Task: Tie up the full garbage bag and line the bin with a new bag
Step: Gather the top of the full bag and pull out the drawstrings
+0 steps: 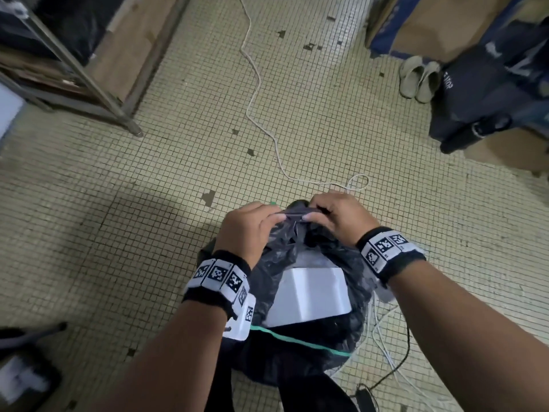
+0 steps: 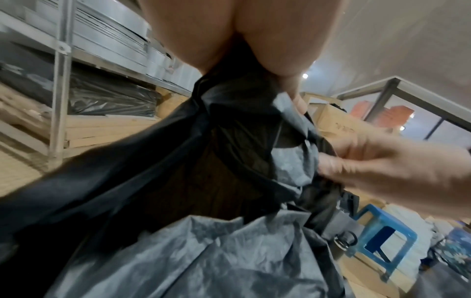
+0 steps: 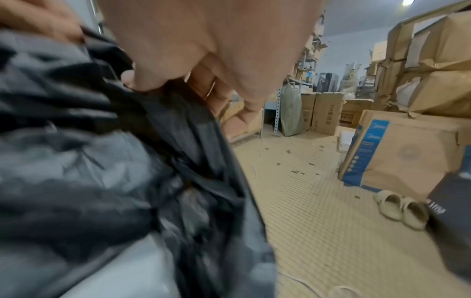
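Observation:
A full black garbage bag [image 1: 350, 272] stands on the tiled floor in front of me, with a white foam piece [image 1: 309, 295] showing in its mouth. A green band [image 1: 297, 340] runs across its near side. My left hand [image 1: 252, 227] and my right hand [image 1: 332, 215] meet above the bag's far edge, and both pinch a twisted strip of the black plastic [image 1: 294, 217] stretched between them. In the left wrist view the gathered bag [image 2: 229, 129] hangs from my left hand [image 2: 254, 60], the right hand [image 2: 382, 161] beside it. The right wrist view shows my right hand [image 3: 203, 60] gripping plastic [image 3: 127, 113].
A white cord [image 1: 255, 93] snakes over the floor beyond the bag, and more cables [image 1: 389, 352] lie to its right. A metal rack [image 1: 74, 69] stands at the left. Pale slippers [image 1: 419, 78], cardboard boxes [image 3: 397, 153] and dark bags [image 1: 487, 93] crowd the right. A blue stool [image 2: 382, 238] stands nearby.

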### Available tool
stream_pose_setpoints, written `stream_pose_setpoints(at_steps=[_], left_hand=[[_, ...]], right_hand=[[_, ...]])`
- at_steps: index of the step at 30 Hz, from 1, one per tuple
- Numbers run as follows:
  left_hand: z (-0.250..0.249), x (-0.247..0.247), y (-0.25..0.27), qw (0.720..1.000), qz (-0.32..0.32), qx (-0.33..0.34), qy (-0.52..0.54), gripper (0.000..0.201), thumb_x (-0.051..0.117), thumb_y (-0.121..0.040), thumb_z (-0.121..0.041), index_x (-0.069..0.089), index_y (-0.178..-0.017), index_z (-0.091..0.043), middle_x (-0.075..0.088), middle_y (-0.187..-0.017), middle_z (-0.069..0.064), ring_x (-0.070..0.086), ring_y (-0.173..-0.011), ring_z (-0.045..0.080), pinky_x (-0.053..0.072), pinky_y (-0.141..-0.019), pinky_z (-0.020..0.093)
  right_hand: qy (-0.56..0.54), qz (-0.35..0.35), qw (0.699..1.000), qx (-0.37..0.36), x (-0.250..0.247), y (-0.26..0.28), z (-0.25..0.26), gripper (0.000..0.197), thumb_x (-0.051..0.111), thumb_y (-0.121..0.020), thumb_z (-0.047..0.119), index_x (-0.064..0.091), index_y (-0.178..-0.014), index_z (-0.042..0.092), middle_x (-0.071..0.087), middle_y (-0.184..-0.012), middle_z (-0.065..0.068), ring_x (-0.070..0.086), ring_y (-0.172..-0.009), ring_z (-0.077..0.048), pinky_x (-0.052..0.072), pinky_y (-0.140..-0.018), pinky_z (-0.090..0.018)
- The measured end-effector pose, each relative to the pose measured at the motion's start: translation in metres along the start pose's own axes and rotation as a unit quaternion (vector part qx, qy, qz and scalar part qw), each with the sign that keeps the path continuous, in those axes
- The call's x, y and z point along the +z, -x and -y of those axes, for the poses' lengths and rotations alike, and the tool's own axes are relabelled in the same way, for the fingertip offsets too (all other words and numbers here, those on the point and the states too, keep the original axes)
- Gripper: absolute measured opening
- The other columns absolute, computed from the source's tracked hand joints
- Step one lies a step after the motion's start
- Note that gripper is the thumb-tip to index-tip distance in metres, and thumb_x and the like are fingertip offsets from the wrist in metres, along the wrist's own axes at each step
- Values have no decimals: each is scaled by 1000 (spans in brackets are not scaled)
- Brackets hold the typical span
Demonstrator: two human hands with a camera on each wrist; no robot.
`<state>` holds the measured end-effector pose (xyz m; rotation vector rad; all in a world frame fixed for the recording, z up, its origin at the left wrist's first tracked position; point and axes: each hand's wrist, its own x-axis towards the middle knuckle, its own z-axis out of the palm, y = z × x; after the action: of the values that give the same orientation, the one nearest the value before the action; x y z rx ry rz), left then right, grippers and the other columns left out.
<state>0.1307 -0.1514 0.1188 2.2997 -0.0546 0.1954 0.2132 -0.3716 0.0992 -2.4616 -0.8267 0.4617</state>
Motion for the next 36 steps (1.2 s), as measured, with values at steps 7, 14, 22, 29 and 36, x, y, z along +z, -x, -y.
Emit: stream_pose_setpoints(at_steps=[7,14,22,29,36], left_hand=[[-15,14,3,992,15,118,-48,12,83,-77,-1,79,-87,-6,77,-81,5,70,-66,17,60,-61,26],[-36,41,5,995,16,94,-22,12,79,-84,-7,78,-94,-1,77,-88,8,71,-77,18,60,-74,31],[-69,42,13,983,104,112,-97,61,74,-86,-43,62,-133,-6,61,-137,12,53,-133,28,38,-114,47],[-77,53,28,976,139,151,-68,15,74,-88,-12,78,-99,-3,76,-89,11,69,-87,30,56,-89,46],[-88,76,40,973,159,161,-36,13,73,-88,-13,78,-92,-2,75,-84,9,68,-78,29,56,-81,43]], right_hand=[[67,78,987,126,-3,45,-51,21,56,-98,37,55,-89,18,56,-89,-1,55,-83,-20,44,-72,-31],[-19,-86,987,136,-34,83,-77,10,65,-94,24,72,-96,16,69,-84,8,64,-78,-15,56,-74,-33],[-99,-98,986,96,-28,107,-23,21,69,-90,34,78,-105,23,77,-97,6,70,-84,-5,54,-82,-16],[-127,-126,980,83,-9,131,13,34,61,-88,44,77,-109,23,75,-92,5,65,-79,-6,50,-76,-10],[10,-113,981,155,9,157,-35,8,74,-87,16,72,-94,15,67,-82,0,59,-78,-19,53,-76,-37]])
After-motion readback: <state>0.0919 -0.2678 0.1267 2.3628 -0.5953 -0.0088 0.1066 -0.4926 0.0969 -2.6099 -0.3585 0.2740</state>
